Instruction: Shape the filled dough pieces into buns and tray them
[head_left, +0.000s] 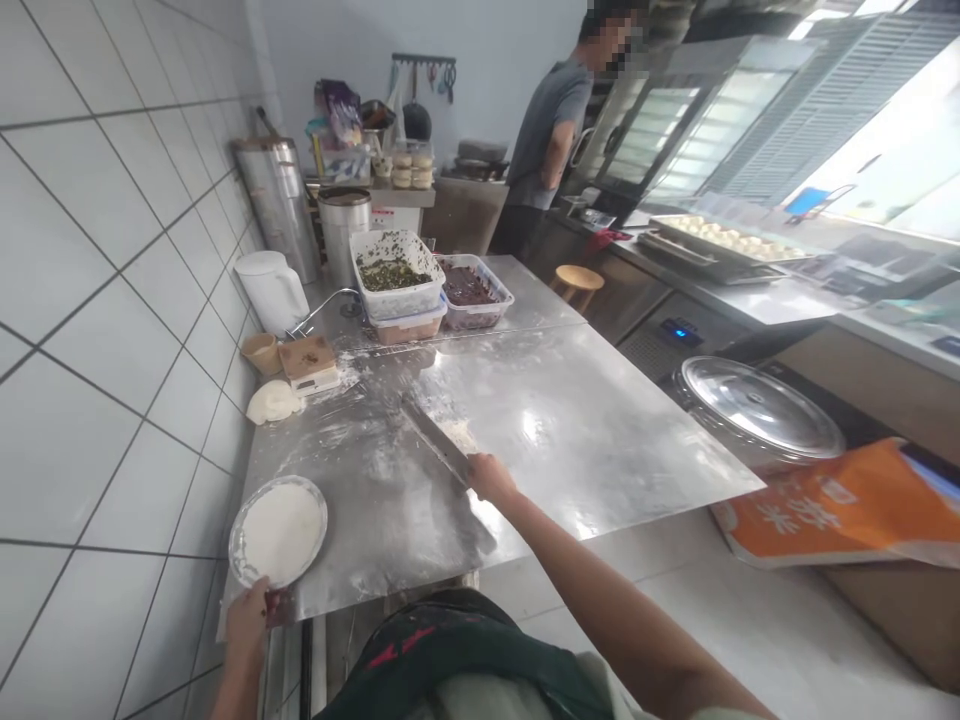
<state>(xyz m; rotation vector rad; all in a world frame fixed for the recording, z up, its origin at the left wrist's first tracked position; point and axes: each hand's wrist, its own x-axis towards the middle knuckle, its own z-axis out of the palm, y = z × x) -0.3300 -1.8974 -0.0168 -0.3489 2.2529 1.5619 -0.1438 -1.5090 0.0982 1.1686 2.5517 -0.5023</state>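
My right hand (489, 476) is closed on the end of a long flat metal scraper blade (435, 436). The blade lies slanted on the floured steel table (585, 420), next to a small heap of flour or dough scraps (459, 434). At the table's near left corner my left hand (249, 612) rests on the edge, just below a round metal plate of flour (278, 530). Its fingers look curled over the edge, perhaps around a small dark thing I cannot make out.
At the table's far end stand tubs of green filling (395, 275) and dark filling (472, 290), a white jug (271, 290), a small scale (310, 362) and a dough lump (273, 402). A lidded pot (757, 410) and orange bag (840, 510) sit right. A person (551, 140) stands beyond.
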